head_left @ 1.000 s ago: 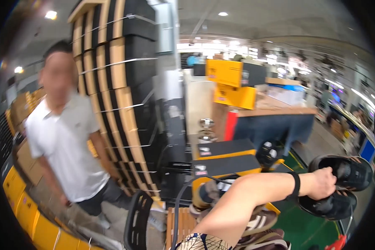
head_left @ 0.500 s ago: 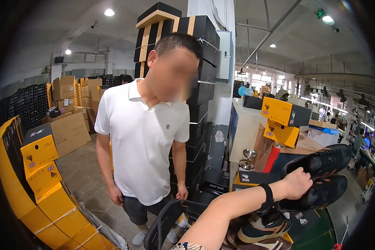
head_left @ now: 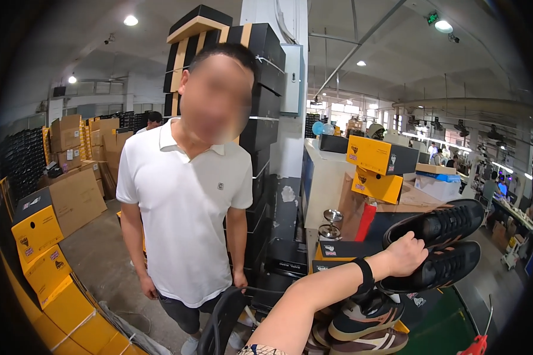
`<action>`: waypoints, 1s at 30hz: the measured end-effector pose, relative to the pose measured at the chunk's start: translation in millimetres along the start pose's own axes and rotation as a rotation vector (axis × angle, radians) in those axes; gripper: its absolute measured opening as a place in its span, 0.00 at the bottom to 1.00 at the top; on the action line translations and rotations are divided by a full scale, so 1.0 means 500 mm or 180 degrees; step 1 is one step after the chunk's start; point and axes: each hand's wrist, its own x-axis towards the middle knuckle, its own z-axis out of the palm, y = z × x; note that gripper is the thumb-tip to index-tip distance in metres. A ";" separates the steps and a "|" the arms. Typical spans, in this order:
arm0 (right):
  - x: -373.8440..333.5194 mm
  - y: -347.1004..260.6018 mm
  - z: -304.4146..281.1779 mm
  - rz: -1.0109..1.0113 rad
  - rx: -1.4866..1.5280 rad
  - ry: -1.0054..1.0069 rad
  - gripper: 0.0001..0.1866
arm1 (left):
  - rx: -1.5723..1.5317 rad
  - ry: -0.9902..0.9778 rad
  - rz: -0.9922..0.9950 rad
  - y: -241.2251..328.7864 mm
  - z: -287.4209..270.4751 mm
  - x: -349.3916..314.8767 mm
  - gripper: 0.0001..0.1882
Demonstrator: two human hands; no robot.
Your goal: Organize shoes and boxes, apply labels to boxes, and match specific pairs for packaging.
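Observation:
My left hand (head_left: 406,254), with a black band round its wrist, reaches in from the lower middle. Its fingers are closed at the heel openings of a pair of black lace-up sneakers (head_left: 450,222), which have brownish stripes on their sides. The shoes lie side by side, toes to the right; the hand's grip is partly hidden. Below the wrist sit more sneakers, among them a dark one with a tan toe (head_left: 367,318) and a brown one with pale stripes (head_left: 378,342). My right hand is out of view.
A person in a white polo shirt (head_left: 186,207) stands ahead beside a dark chair back (head_left: 224,322). Yellow boxes (head_left: 40,228) line the left; yellow and black boxes (head_left: 374,155) stand right. A red-handled tool (head_left: 477,345) shows at lower right above a green surface (head_left: 444,328).
The whole view has shifted, so the person, boxes, my left hand and shoes all appear farther left. The left hand stays closed at the shoes. More of the red-handled tool shows.

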 end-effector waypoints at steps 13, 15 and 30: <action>0.053 0.036 -0.020 0.0223 -0.0070 -0.0185 0.27 | -0.0049 -0.0037 0.0107 -0.020 0.058 0.020 0.07; 0.056 0.043 0.007 0.0036 -0.0066 -0.0252 0.26 | -0.0177 -0.0403 0.0093 -0.026 0.040 0.014 0.06; 0.089 0.033 0.053 0.0066 0.0059 -0.0518 0.25 | -0.0102 -0.0089 0.0022 -0.030 0.052 -0.019 0.15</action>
